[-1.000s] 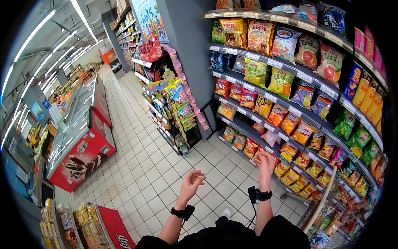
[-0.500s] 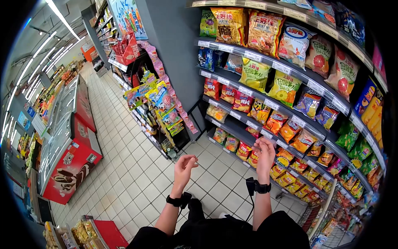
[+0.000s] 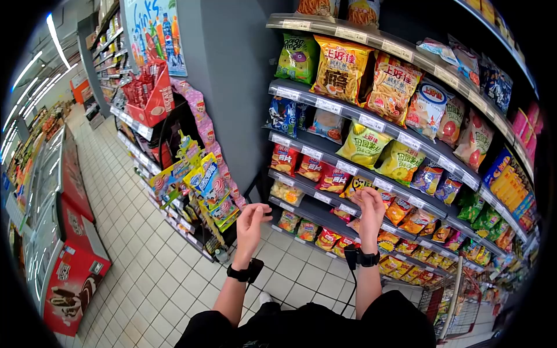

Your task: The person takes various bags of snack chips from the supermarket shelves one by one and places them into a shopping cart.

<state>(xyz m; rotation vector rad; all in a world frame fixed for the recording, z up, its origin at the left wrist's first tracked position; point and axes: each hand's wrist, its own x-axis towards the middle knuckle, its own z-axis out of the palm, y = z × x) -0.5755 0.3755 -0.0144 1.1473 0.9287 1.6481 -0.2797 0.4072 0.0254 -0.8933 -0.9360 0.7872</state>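
My left hand (image 3: 250, 225) is raised over the tiled floor, its fingers loosely curled and apart, with nothing in it. To the right, my right hand (image 3: 369, 214) is up in front of the lower snack shelves, fingers bent and slightly spread, also holding nothing. Behind it are orange snack bags (image 3: 398, 210) and a yellow bag (image 3: 355, 187). Higher up stand a yellow-green bag (image 3: 364, 143), a yellow and red bag (image 3: 341, 68) and a green onion rings bag (image 3: 297, 58). Both wrists wear black bands.
A wire shopping cart (image 3: 449, 301) stands at the lower right. Left of the grey pillar (image 3: 232, 87) is a candy rack (image 3: 145, 130) with hanging packets. Red chest freezers (image 3: 72, 267) line the aisle at the far left. The tiled floor (image 3: 174, 278) lies between.
The view has moved closer to the shelves and candy rack, which appear larger. The stand at the lower left has left the view. Both hands stay raised and empty.
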